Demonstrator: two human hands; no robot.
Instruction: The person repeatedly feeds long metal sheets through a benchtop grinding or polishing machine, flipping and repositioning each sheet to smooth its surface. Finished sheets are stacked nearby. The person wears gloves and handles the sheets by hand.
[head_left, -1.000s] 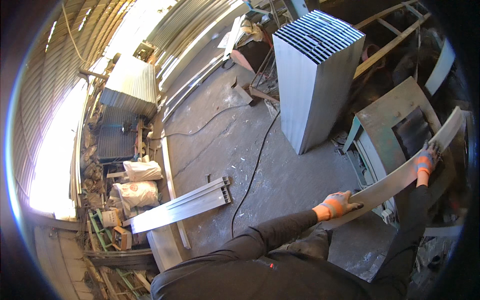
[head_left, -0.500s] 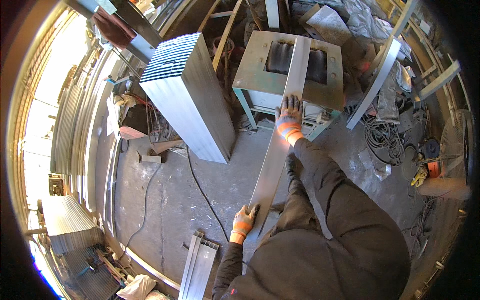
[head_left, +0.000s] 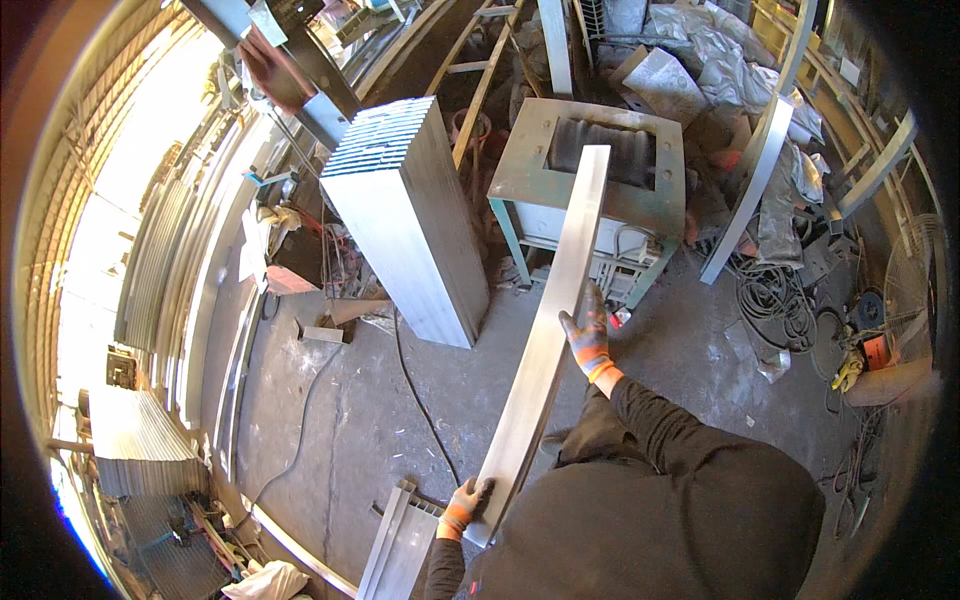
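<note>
A long silvery metal bar [head_left: 548, 350], flat and wide, slants from near my body up to the green-grey machine [head_left: 520, 165]. Its far end overlaps the dark opening [head_left: 630, 152] in the machine's top from this view; whether it touches there I cannot tell. My left hand [head_left: 461, 508], in an orange and grey glove, grips the near end with the fingers along its edge. My right hand [head_left: 588, 335], gloved alike, holds the right edge about midway, thumb toward the upper face, other fingers partly hidden at the side.
Left of the machine stands a tall stack of similar bars [head_left: 410, 230]. More metal profiles [head_left: 398, 550] lie at the lower left, near my left arm. A black cable [head_left: 415, 390] crosses the floor. Coiled cable [head_left: 770, 300] and an upright metal post [head_left: 750, 190] are at the right.
The bar has come back toward me, its far end drawn off the machine's far side. My right hand has gone from lying flat on top to gripping the right edge.
</note>
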